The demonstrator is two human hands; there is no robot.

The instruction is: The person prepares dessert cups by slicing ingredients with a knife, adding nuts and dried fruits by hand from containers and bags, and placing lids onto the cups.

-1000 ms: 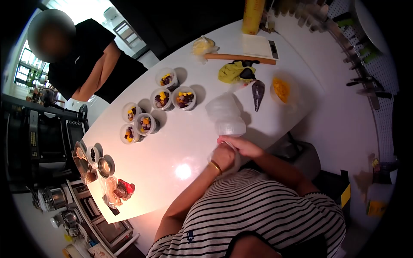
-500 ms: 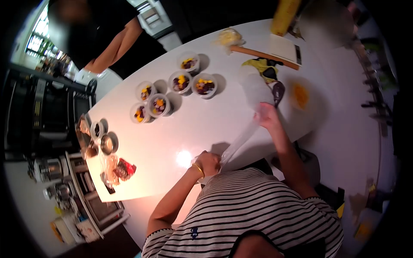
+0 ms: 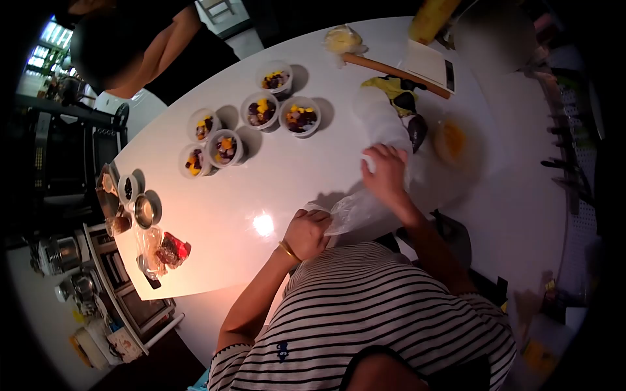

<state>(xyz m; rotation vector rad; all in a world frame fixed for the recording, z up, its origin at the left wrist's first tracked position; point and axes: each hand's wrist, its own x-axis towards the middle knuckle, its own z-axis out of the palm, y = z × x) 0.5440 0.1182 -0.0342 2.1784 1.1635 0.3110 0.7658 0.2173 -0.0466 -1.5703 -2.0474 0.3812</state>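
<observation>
My left hand [image 3: 308, 233], with a gold-coloured bangle at its wrist, is closed on the edge of a clear plastic bag [image 3: 349, 212] near the table's front edge. The bag lies crumpled between my two hands. My right hand [image 3: 386, 173] is over the bag's far side, thumb and fingers apart. Just beyond its fingertips is a row of translucent round pieces [image 3: 378, 117] that look like plastic lids. Whether the fingertips touch them, I cannot tell. Several clear cups [image 3: 262, 112] with purple, yellow and orange pieces stand in two groups to the left.
On the white table [image 3: 215, 234] lie a wooden rolling pin [image 3: 398, 76], a yellow and dark cloth-like bundle [image 3: 398, 94] and a bowl with something orange [image 3: 451, 140]. Small containers, a metal bowl [image 3: 143, 212] and a red packet [image 3: 173, 251] sit left. A person [image 3: 163, 58] stands across the table.
My right hand has let go of the stretched bag end and spread its fingers. The bag has gone from a taut strip to a loose crumple. The view has shifted slightly.
</observation>
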